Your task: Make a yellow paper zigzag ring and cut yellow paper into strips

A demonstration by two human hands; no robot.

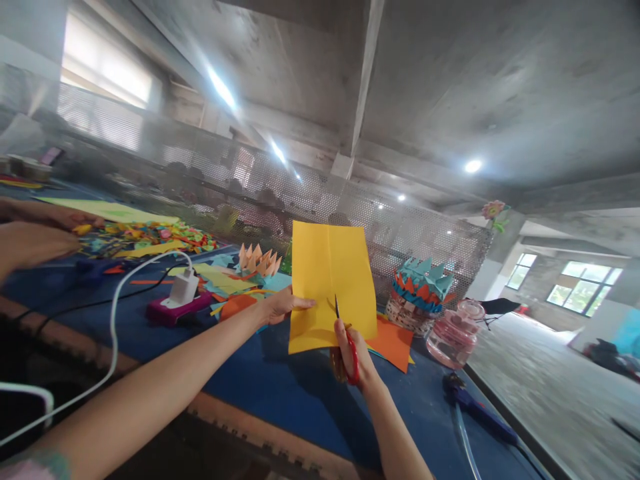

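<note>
My left hand point(281, 305) grips the left edge of a yellow sheet of paper point(333, 260), its thumb lying on the near face. The sheet is held up off the table, with a crease down its middle. In my right hand point(359, 357) is a pair of scissors point(354, 360) with red handles, fingers wrapped round them. One dark blade shows in front of the lower middle of the paper; the other is hidden, seemingly behind it. Orange paper point(393, 341) lies on the table just behind my right hand.
A purple power strip point(177, 307) with a white charger and cable sits left. To the right stand a basket with paper crowns point(420, 297), a pink bottle point(453, 337) and a blue glue gun point(480, 413). Another person's hands point(50, 230) work beside paper scraps point(160, 233).
</note>
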